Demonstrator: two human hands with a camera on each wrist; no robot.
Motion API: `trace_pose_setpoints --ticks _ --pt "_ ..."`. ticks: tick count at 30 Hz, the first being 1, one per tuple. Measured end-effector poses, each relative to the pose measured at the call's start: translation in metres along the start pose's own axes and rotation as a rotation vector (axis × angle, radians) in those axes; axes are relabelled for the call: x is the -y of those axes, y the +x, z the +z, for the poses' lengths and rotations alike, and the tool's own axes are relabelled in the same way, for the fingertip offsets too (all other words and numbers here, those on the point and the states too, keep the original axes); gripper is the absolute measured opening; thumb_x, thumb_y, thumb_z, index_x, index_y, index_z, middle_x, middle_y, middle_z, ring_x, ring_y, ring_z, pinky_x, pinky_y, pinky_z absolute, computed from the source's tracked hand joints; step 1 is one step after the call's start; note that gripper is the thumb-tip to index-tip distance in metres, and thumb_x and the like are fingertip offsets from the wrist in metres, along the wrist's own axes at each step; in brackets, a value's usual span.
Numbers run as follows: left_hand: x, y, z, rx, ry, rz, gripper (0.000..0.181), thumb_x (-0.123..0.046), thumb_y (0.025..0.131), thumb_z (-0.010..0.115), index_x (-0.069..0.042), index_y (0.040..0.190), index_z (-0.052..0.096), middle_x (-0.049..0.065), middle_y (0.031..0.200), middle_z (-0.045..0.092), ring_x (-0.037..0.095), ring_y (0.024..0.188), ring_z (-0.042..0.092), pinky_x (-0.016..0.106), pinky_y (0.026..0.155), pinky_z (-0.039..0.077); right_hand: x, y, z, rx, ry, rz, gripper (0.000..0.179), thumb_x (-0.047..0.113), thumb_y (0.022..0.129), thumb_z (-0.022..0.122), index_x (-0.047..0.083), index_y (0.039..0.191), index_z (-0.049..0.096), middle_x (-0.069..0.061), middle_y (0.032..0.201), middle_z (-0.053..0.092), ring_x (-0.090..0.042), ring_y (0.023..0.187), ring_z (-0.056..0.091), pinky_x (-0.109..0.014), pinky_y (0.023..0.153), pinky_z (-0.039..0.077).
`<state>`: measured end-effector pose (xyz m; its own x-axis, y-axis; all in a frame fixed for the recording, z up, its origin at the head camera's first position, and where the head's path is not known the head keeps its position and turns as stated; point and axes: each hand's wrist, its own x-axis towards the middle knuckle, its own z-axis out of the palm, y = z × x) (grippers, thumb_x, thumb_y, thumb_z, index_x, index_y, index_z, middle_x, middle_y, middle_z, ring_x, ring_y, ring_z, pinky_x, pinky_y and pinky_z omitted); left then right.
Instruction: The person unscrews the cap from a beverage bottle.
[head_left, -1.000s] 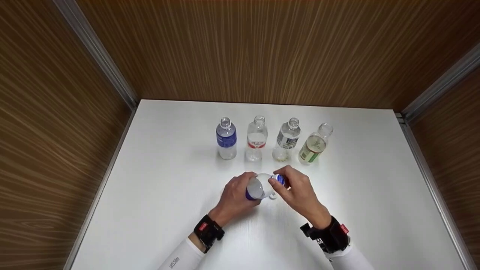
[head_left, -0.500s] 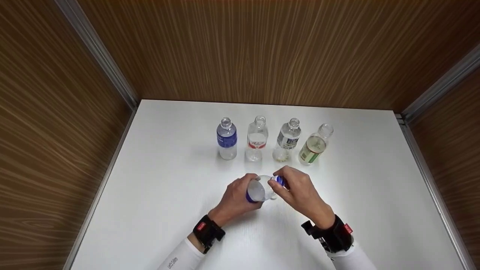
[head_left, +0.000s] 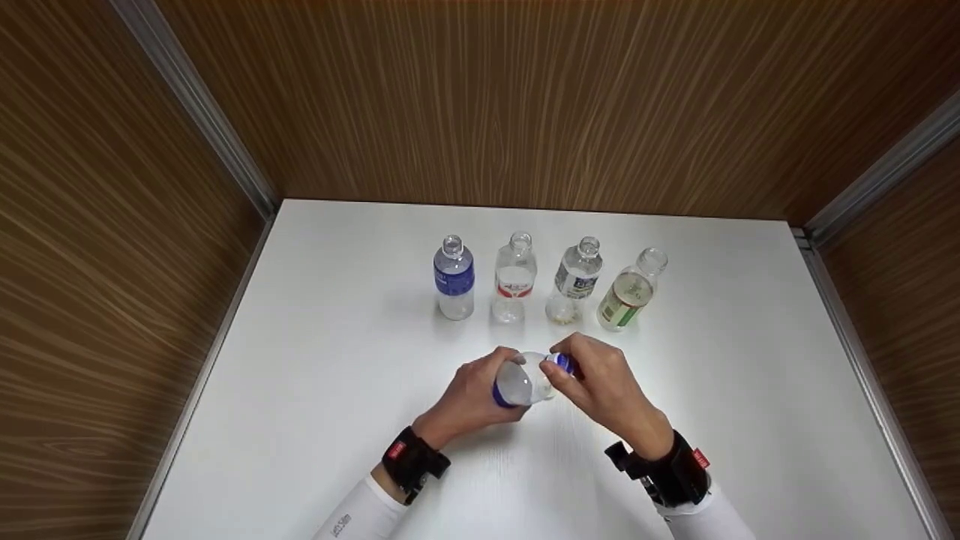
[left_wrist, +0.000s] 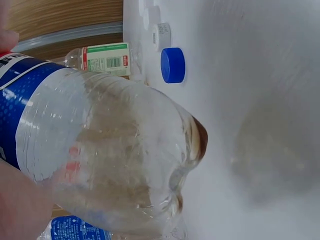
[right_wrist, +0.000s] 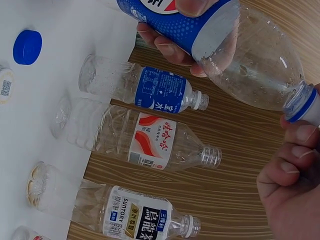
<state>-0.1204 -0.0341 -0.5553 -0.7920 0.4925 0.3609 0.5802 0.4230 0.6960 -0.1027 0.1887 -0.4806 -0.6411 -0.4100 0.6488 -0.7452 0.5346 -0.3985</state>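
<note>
My left hand (head_left: 476, 394) grips a clear plastic bottle (left_wrist: 110, 145) round its blue label, holding it tilted. A little dark liquid shows at the bottle's base in the left wrist view. On the bottle's neck sits a white and blue bottle cap (right_wrist: 307, 107), and my right hand (head_left: 604, 382) pinches it between thumb and fingers. Beneath the held bottle, a blue cap (left_wrist: 172, 65) and a white cap (left_wrist: 161, 36) lie on the white table.
Behind the hands stand several uncapped bottles: a blue-labelled one (head_left: 454, 281), a red-and-white-labelled one (head_left: 514, 281), an oolong tea bottle (head_left: 576, 281) and a green-labelled one (head_left: 626, 300). Wood-grain panels (head_left: 480, 105) enclose the table (head_left: 337, 337).
Both hands have shifted slightly to the right and nearer the body with the bottle. The right hand keeps its pinch on the cap. The standing bottles have not moved.
</note>
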Motion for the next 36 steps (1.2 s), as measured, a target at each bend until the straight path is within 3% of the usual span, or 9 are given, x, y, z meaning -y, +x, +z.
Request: trace_pose_setpoints --ticks 5,7,11,14,19,23,27,31,36 --pt "0.0 0.0 -0.003 0.06 -0.062 -0.009 0.062 -0.024 0.072 0.091 -0.011 0.123 0.058 0.006 0.111 0.072 0.016 0.1 0.068 0.037 0.086 0.057 0.001 0.0 0.0 -0.011 0.01 0.004 0.04 0.042 0.107 0.054 0.004 0.094 0.061 0.004 0.07 0.054 -0.005 0.061 0.046 -0.02 0.051 0.038" --pt "0.001 0.0 -0.004 0.122 -0.143 -0.028 0.061 -0.023 0.074 0.091 -0.013 0.124 0.058 0.004 0.113 0.071 0.014 0.101 0.067 0.035 0.088 0.055 0.002 0.0 -0.001 -0.007 0.021 -0.012 0.04 0.041 0.107 0.055 0.004 0.096 0.062 0.004 0.072 0.054 -0.006 0.061 0.047 -0.021 0.052 0.039" --pt "0.004 -0.003 -0.007 0.251 -0.317 -0.078 0.058 -0.021 0.077 0.089 -0.016 0.126 0.057 -0.001 0.116 0.069 0.011 0.104 0.064 0.033 0.092 0.052 0.004 0.001 -0.002 0.055 0.045 -0.06 0.037 0.039 0.106 0.056 0.003 0.103 0.063 0.002 0.078 0.055 -0.007 0.064 0.049 -0.021 0.055 0.041" --pt "0.004 -0.004 -0.007 0.271 -0.352 -0.098 0.059 -0.02 0.078 0.089 -0.016 0.127 0.056 -0.001 0.119 0.068 0.012 0.107 0.063 0.034 0.095 0.051 0.004 0.002 -0.004 0.102 0.062 -0.076 0.036 0.038 0.107 0.056 0.003 0.106 0.063 0.002 0.084 0.057 -0.007 0.071 0.051 -0.019 0.061 0.043" --pt "0.0 -0.003 -0.004 0.147 -0.189 -0.07 0.061 -0.022 0.078 0.09 -0.014 0.128 0.056 0.005 0.118 0.07 0.015 0.105 0.066 0.036 0.091 0.054 0.0 0.001 -0.006 0.083 0.059 -0.057 0.028 0.032 0.106 0.06 0.004 0.107 0.065 0.004 0.087 0.059 -0.006 0.074 0.053 -0.018 0.064 0.044" --pt "-0.002 -0.002 0.0 0.002 0.019 -0.011 0.063 -0.024 0.074 0.091 -0.008 0.126 0.059 0.007 0.114 0.072 0.019 0.098 0.068 0.038 0.084 0.057 -0.003 -0.002 -0.006 0.039 0.038 -0.008 0.017 0.016 0.096 0.069 0.004 0.107 0.067 0.006 0.081 0.059 -0.005 0.07 0.052 -0.018 0.061 0.044" --pt "-0.001 -0.002 0.004 -0.107 0.185 0.049 0.064 -0.023 0.07 0.093 -0.006 0.122 0.06 0.006 0.111 0.072 0.022 0.092 0.069 0.038 0.079 0.057 -0.006 -0.006 -0.005 0.025 0.006 0.06 0.021 0.012 0.089 0.073 0.004 0.108 0.066 0.008 0.074 0.056 -0.002 0.064 0.049 -0.02 0.055 0.042" --pt "0.002 -0.001 0.005 -0.162 0.3 0.068 0.067 -0.026 0.067 0.095 -0.006 0.121 0.061 0.006 0.108 0.072 0.022 0.091 0.069 0.036 0.079 0.056 -0.009 -0.01 -0.003 0.02 -0.025 0.108 0.023 0.014 0.088 0.076 0.005 0.107 0.066 0.008 0.069 0.053 -0.001 0.061 0.045 -0.021 0.052 0.04" --pt "0.004 -0.001 0.005 -0.146 0.373 0.043 0.068 -0.028 0.068 0.095 -0.007 0.122 0.061 0.006 0.107 0.071 0.022 0.094 0.069 0.036 0.081 0.056 -0.011 -0.014 0.0 0.011 -0.034 0.15 0.024 0.011 0.088 0.081 0.007 0.106 0.065 0.008 0.068 0.051 -0.003 0.059 0.044 -0.02 0.052 0.037"
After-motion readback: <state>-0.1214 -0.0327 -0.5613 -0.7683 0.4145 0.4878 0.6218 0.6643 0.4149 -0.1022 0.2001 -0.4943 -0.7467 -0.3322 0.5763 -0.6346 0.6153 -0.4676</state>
